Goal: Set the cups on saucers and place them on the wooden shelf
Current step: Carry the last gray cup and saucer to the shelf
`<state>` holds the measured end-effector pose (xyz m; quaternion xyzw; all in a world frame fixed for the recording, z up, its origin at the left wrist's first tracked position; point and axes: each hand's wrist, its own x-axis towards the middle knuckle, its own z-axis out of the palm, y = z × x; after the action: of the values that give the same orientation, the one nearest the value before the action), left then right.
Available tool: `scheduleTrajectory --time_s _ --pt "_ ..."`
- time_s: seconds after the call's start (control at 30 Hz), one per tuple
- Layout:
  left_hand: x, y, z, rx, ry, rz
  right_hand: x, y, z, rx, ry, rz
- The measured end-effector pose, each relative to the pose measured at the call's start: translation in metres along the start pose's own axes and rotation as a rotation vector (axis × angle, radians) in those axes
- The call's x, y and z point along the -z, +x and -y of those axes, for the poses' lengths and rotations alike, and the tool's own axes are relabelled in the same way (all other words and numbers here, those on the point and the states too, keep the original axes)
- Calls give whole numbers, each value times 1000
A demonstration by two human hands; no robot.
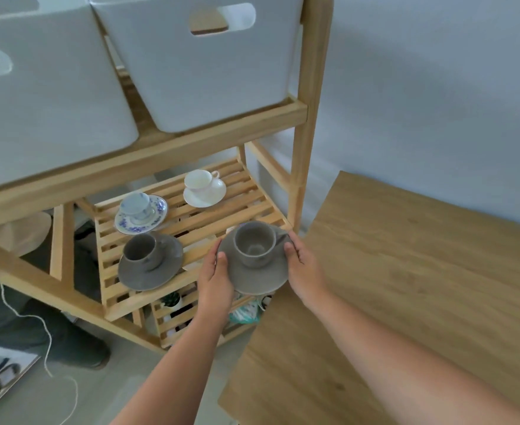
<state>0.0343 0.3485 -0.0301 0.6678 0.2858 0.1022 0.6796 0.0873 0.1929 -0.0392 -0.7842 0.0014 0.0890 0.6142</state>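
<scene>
A grey cup (255, 244) stands upright on a grey saucer (256, 276) that both my hands hold by its rim. My left hand (215, 276) grips its left edge, my right hand (303, 265) its right edge. The saucer hangs over the front right corner of the slatted wooden shelf (191, 222). On that shelf stand three other sets: a grey cup on a grey saucer (149, 262) at the front left, a blue-flowered cup and saucer (140, 213) behind it, and a white cup and saucer (205, 188) at the back right.
Two white storage bins (197, 59) fill the shelf level above. A wooden table (406, 286) lies to the right, close to the shelf's post (309, 118). A lower slatted level (175, 317) holds small items. A white cord (45, 342) trails on the floor at left.
</scene>
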Motion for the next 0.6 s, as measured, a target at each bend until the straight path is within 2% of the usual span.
scheduleTrajectory --time_s 0.17,0.37,0.47,0.6 --pt "9 45 3 18 15 -72 -32 44 5 46 -180 22" --pt "16 91 5 27 210 -189 -66 85 6 3 -380 60" --pt "20 112 6 51 308 -186 -76 102 4 7 -483 85" --pt "24 132 6 67 469 -146 -83 115 2 -26 -501 119"
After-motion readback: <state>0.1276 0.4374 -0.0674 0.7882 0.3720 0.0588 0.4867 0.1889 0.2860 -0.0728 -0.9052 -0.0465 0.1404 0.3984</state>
